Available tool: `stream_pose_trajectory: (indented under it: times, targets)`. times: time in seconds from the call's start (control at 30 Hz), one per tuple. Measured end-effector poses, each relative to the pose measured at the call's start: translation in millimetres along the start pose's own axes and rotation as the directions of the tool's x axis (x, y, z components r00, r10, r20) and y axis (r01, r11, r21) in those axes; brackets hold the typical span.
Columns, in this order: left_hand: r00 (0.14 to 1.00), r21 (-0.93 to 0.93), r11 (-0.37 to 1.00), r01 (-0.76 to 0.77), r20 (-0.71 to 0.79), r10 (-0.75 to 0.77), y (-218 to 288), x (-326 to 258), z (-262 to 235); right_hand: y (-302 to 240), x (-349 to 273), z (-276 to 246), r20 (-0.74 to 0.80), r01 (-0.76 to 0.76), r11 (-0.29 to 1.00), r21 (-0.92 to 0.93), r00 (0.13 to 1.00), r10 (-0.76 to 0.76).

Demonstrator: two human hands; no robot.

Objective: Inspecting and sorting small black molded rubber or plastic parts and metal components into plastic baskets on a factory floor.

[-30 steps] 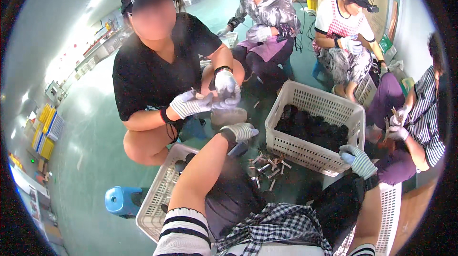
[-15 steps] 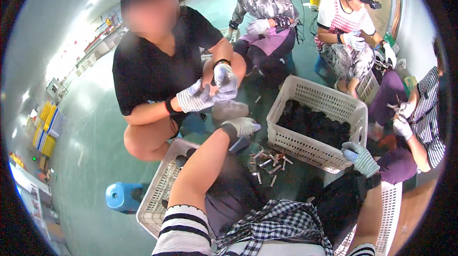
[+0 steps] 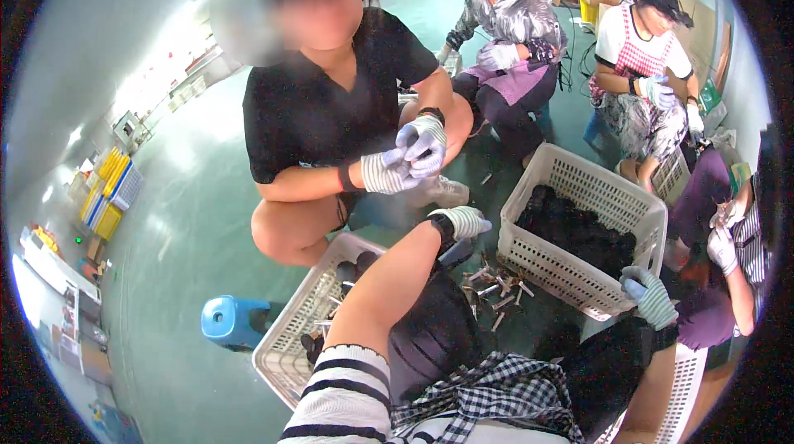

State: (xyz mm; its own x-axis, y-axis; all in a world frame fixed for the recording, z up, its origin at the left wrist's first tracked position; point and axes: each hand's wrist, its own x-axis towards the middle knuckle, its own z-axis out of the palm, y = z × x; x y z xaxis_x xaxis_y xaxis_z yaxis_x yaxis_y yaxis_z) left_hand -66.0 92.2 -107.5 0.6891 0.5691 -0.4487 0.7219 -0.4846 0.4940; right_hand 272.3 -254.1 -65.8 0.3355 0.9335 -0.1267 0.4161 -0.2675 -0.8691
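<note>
My left hand point(image 3: 461, 222), in a striped glove, reaches over the left crate toward the middle. Its fingers are curled down over a dark grey thing point(image 3: 456, 254) that I cannot make out. My right hand point(image 3: 651, 297), gloved alike, is closed at the near right corner of a white perforated crate point(image 3: 571, 285). Dark lumpy pieces point(image 3: 571, 225) fill the bottom of that crate. On the floor between my hands lies a heap of short pale rods and dark scraps point(image 3: 499, 288). Beneath my left forearm stands another pale crate point(image 3: 285, 336) with dark pieces and pale rods inside.
A co-worker point(image 3: 331, 105) squats opposite, gloved hands together. Two others point(image 3: 506, 39) point(image 3: 649, 64) sit farther back, and a striped sleeve point(image 3: 751, 237) shows at the right. A blue stool point(image 3: 227, 318) stands left of the crate. Yellow and white crates point(image 3: 109, 196) are stacked far left.
The whole view has shifted, so things appear farther right. The co-worker opposite has brought both hands closer together and lower. My hands keep nearly the same places beside the crates.
</note>
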Motion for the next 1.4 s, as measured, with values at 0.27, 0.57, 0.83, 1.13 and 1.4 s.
stream_pose_trajectory:
  times: [0.27,0.57,0.83,1.13,1.4]
  targets:
    - [1.0,-0.02,1.0,0.02,0.006,-0.02,-0.1,2.3,-0.2,-5.3,-0.5,1.9,-0.01,-0.01,1.0,0.015,1.0,0.01]
    - [0.999,0.021,1.0,0.018,0.038,-0.019,1.2,0.1,-2.4,-7.5,-1.9,0.5,-0.003,0.033,0.998,-0.051,0.999,-0.033]
    - [1.0,0.015,1.0,0.001,-0.002,-0.001,11.1,-9.5,-3.7,-13.9,-3.8,2.0,0.003,-0.011,1.0,0.003,1.0,0.011]
    - [1.0,-0.006,1.0,0.016,0.006,-0.016,3.7,-1.3,-0.1,-11.0,-4.0,2.2,-0.012,-0.031,0.999,0.023,0.999,0.031]
    - [0.998,0.077,0.995,-0.058,-0.021,0.06,-1.1,-4.4,1.6,-15.1,-5.5,2.2,0.034,0.013,0.999,-0.047,0.999,-0.011]
